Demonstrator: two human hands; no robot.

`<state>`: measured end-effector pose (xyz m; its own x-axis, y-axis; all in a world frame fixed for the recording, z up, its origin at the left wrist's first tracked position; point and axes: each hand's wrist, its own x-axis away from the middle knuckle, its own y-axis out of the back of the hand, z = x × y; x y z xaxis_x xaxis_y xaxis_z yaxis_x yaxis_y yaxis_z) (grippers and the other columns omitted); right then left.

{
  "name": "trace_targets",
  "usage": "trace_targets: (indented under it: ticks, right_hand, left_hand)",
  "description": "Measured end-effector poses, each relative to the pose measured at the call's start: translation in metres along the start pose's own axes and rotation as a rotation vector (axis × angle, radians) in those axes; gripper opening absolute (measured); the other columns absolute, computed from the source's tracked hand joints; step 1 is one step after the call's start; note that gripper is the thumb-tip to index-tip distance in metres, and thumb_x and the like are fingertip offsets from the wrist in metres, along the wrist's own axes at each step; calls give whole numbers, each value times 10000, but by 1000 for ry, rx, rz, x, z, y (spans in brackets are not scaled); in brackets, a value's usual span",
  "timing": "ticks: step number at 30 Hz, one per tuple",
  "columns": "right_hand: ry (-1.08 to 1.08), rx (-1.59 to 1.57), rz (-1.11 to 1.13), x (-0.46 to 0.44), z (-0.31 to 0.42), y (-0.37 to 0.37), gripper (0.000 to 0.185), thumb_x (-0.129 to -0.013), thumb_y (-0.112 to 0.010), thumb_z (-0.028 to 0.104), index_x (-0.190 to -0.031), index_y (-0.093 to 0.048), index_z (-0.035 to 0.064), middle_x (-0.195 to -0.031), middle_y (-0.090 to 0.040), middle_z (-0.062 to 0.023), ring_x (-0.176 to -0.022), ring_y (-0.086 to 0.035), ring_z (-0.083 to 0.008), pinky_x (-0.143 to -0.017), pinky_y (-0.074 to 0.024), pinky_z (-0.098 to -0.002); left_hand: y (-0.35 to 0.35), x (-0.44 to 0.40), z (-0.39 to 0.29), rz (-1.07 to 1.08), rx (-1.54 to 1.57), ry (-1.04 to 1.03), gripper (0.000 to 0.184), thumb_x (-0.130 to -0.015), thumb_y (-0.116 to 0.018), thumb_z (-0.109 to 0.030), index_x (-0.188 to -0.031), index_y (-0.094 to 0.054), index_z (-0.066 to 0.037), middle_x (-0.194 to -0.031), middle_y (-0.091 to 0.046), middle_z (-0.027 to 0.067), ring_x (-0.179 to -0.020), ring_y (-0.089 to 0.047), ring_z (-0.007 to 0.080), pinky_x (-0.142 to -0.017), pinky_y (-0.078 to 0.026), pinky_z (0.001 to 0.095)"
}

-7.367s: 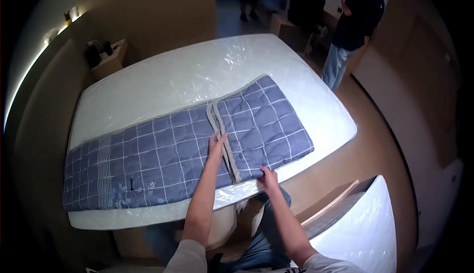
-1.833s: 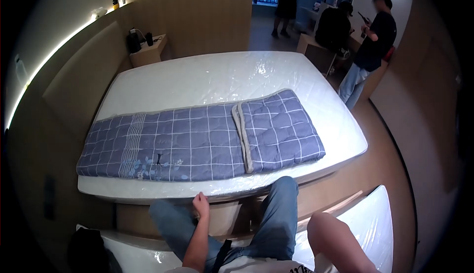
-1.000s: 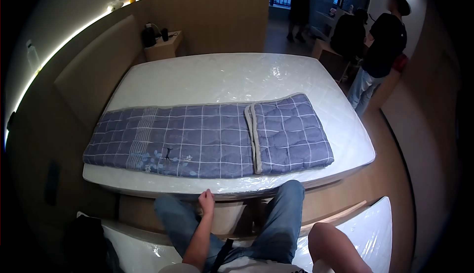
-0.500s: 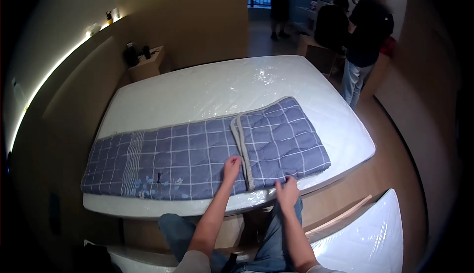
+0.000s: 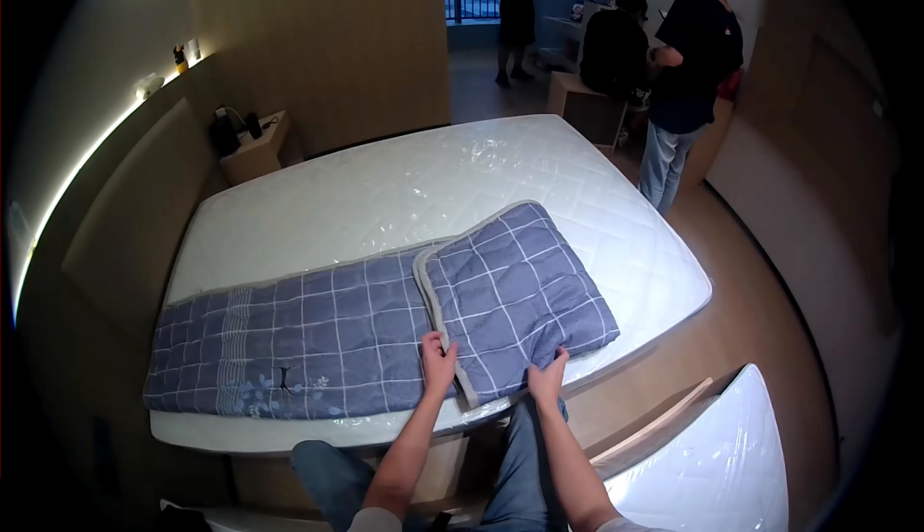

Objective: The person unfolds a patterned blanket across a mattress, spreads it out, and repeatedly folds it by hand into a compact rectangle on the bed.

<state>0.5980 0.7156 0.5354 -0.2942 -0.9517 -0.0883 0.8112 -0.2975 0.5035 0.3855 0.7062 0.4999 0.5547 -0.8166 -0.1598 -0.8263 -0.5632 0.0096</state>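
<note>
A blue-grey checked quilt [image 5: 332, 315] with white lines and a leaf print lies along the near side of a plastic-wrapped white mattress [image 5: 385, 185]. Its right end is folded back over itself, with a grey trimmed edge crossing the top. My left hand [image 5: 439, 366] is closed at that edge, fingers curled on the trim near its lower end. Farther right, my right hand [image 5: 547, 378] grips the near side of the folded part, where the cloth puckers around the fingers. What lies under my fingertips is partly hidden.
Another wrapped mattress [image 5: 707, 465] leans at the lower right beside a wooden board [image 5: 654, 424]. A bedside table [image 5: 258, 147] with dark items stands at the far left. One person [image 5: 698, 60] stands at the back right; others are beyond.
The view has shifted a little. My left hand has come onto the trimmed edge from just beside it. Creases have formed in the quilt by my right hand.
</note>
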Motion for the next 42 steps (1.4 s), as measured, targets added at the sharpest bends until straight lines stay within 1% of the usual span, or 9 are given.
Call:
trace_targets:
  ticks: [5, 10, 13, 20, 23, 29, 32, 35, 42]
  right_hand:
    - [79, 68, 80, 26, 41, 24, 662, -689, -572, 115, -1247, -267, -69, -1238, -357, -288, -1139, -374, -409, -949, -315, -391]
    - [70, 112, 127, 25, 35, 20, 634, -706, -561, 129, -1245, -290, -66, -1215, -389, -276, -1115, -403, -399, -924, -342, -391]
    - [202, 145, 56, 23, 28, 14, 620, -715, -575, 143, -1241, -311, -51, -1166, -434, -256, -1025, -471, -383, -870, -381, -386]
    - [187, 26, 140, 22, 37, 24, 393, -736, -574, 91, -1086, -454, -41, -936, -560, -177, -620, -565, -195, -586, -452, -285]
    - [191, 137, 219, 22, 38, 26, 297, -741, -567, 68, -1008, -477, -27, -812, -583, -105, -613, -540, -162, -600, -453, -280]
    - [-135, -449, -197, -3, 23, 12, 466, -754, -639, 191, -1065, -396, -56, -835, -497, -89, -746, -503, -155, -701, -429, -283]
    - [-512, -504, -111, -33, -11, -1, 538, -730, -679, 229, -1063, -405, -93, -910, -522, -123, -819, -520, -184, -735, -424, -290]
    - [-368, -740, -92, -50, -29, -9, 564, -713, -694, 218, -1081, -423, -115, -998, -539, -161, -883, -538, -220, -767, -420, -296]
    - [-550, -684, 282, -44, -22, 32, 409, -760, -644, 178, -1075, -477, -21, -963, -565, -126, -787, -589, -223, -618, -503, -318]
  left_hand:
    - [8, -46, 8, -224, 96, 255, 562, -705, -712, -189, -1120, -399, 27, -819, -555, 82, -726, -553, 137, -634, -439, 222]
    - [2, -115, -8, -97, 148, 456, 378, -669, -742, -296, -836, -585, 5, -738, -579, 59, -669, -549, 151, -620, -436, 257]
    - [-2, -149, -10, 91, -26, 509, 400, -658, -738, -288, -866, -575, 12, -744, -581, 56, -682, -538, 145, -627, -426, 264]
    - [9, -181, -61, -34, 47, -15, 339, -680, -665, -135, -934, -516, 33, -798, -570, 99, -742, -544, 162, -621, -441, 290]
    - [31, -171, -3, -66, -146, 171, 440, -712, -665, -222, -1021, -476, 28, -814, -566, 117, -765, -556, 172, -632, -456, 303]
    - [52, -59, -19, 279, 75, 676, 658, -668, -726, -325, -1136, -412, 14, -960, -541, 118, -859, -544, 185, -719, -452, 296]
    - [48, -9, -19, 329, 21, 401, 670, -684, -714, -254, -1191, -370, 17, -1071, -509, 125, -984, -497, 203, -826, -406, 291]
    - [51, 7, -29, 350, -45, 307, 636, -709, -674, -142, -1228, -336, 8, -1161, -469, 126, -1067, -447, 209, -887, -359, 286]
    - [52, 12, -36, 260, 163, 298, 545, -741, -619, -45, -1217, -357, -4, -1125, -490, 105, -1021, -465, 176, -872, -356, 268]
